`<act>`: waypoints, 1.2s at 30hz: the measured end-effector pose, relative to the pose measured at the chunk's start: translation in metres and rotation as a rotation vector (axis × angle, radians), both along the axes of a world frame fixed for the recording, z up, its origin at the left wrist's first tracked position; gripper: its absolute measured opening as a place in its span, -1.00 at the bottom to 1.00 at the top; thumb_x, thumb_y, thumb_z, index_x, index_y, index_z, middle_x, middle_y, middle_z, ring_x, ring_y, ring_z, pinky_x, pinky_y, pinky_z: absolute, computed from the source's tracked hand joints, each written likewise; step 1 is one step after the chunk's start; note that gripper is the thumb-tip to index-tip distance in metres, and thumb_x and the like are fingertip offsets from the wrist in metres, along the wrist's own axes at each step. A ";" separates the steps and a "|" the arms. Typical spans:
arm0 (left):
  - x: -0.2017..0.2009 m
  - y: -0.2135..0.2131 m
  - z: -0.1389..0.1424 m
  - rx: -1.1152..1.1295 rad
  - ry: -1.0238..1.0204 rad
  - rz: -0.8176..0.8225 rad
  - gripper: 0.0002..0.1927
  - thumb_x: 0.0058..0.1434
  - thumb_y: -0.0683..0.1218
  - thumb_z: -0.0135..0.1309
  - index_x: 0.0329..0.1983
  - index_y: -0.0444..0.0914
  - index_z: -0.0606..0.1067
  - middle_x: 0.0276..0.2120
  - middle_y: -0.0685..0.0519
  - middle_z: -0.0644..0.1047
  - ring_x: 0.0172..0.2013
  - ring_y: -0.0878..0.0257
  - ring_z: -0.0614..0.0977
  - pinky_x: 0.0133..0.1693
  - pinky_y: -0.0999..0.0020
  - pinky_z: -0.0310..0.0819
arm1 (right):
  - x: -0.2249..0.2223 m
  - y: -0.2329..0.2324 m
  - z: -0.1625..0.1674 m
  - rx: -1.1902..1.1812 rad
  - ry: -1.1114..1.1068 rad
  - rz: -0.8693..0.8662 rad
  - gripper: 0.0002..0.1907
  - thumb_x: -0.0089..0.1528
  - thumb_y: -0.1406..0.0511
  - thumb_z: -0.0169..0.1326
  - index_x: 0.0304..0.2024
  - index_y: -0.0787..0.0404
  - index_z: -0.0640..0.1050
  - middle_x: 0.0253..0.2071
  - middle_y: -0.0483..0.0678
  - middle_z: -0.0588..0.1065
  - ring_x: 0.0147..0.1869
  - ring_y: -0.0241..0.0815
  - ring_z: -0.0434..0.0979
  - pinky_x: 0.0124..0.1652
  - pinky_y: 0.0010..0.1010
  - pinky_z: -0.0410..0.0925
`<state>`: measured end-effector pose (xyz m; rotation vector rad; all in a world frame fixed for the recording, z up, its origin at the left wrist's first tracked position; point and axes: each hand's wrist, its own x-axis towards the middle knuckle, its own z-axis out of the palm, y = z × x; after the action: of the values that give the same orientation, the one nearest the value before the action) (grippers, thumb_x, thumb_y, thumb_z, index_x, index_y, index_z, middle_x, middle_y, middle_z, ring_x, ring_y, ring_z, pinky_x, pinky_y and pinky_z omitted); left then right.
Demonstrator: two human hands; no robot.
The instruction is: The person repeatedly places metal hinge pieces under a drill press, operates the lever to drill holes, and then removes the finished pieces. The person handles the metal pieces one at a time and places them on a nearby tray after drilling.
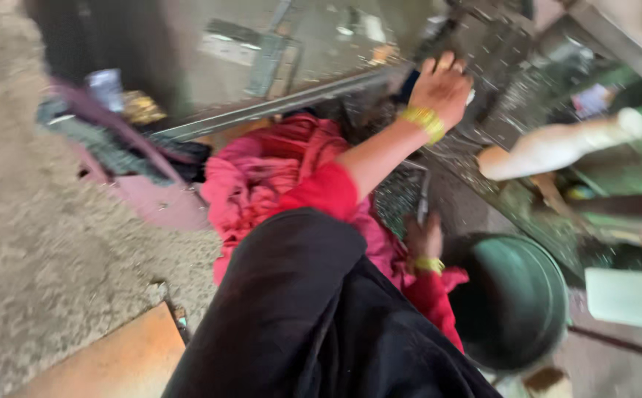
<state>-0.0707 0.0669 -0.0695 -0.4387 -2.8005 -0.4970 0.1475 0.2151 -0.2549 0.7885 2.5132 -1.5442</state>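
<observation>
Head view: the frame is blurred. The left hand [442,87], with a yellow bangle at the wrist, reaches far up onto a dark metal machine [497,51]; whether its fingers grip cannot be told. The right hand [425,237] sits lower, near a green round bin [531,295], fingers closed around a thin metal tool [423,197]. Pink cloth [262,177] lies left.

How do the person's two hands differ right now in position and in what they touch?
The left hand is raised with the arm stretched out, fingers spread on a dark, blurred machine part; the right hand is low, close to the body beside the dark round bucket. The left hand lies flat and open; the right hand seems to close on a thin grey metal piece, though blur hides the grip. Both wear yellow bangles and red sleeves.
</observation>
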 end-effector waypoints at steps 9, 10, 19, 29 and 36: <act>0.019 -0.255 -0.075 -0.177 0.197 0.989 -0.48 -0.20 0.09 0.20 -0.12 -0.18 0.57 -0.17 -0.06 0.60 -0.09 -0.06 0.60 -0.17 -0.03 0.46 | -0.025 -0.001 0.148 0.318 0.607 0.061 -0.69 0.40 0.26 0.20 0.15 0.23 0.51 -0.07 -0.04 0.57 -0.09 -0.20 0.58 -0.09 -0.33 0.44; 0.014 -0.270 -0.083 -0.142 0.184 0.977 -0.43 -0.22 0.12 0.21 -0.11 -0.19 0.56 -0.20 -0.07 0.60 -0.13 -0.07 0.62 -0.22 -0.04 0.50 | -0.027 -0.004 0.156 0.398 0.620 0.097 -0.69 0.39 0.27 0.22 0.13 0.24 0.51 -0.06 -0.02 0.56 -0.09 -0.17 0.58 -0.09 -0.31 0.43; 0.022 -0.239 -0.030 0.230 0.133 0.464 -0.84 0.02 -0.08 0.19 -0.32 -0.14 0.66 -0.34 -0.11 0.63 -0.23 -0.14 0.66 -0.19 0.00 0.51 | -0.024 -0.011 0.148 0.506 0.576 0.151 -0.71 0.34 0.30 0.21 0.08 0.23 0.51 -0.09 0.04 0.57 -0.11 -0.05 0.60 -0.12 -0.20 0.41; -0.004 0.019 -0.040 0.308 0.015 0.065 -0.77 0.26 -0.13 -0.01 -0.05 -0.21 0.54 -0.16 -0.11 0.62 -0.10 0.00 0.69 -0.09 0.15 0.59 | -0.018 -0.010 0.147 0.490 0.547 0.132 -0.72 0.32 0.29 0.22 0.05 0.21 0.52 -0.15 0.05 0.58 -0.10 0.02 0.60 -0.10 -0.17 0.40; 0.039 0.030 -0.064 -0.329 0.067 -0.019 -0.80 0.25 -0.09 -0.06 -0.16 -0.18 0.55 0.18 -0.07 0.49 0.21 0.09 0.50 0.01 0.15 0.44 | -0.023 -0.015 0.148 0.477 0.416 0.184 -0.66 0.27 0.25 0.20 0.07 0.16 0.47 -0.10 0.05 0.60 -0.09 0.05 0.63 -0.12 -0.10 0.40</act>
<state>-0.0320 0.0965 -0.1331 -0.5362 -2.8192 -0.0208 0.1245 0.1996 -0.1069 0.2670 3.2123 -1.1565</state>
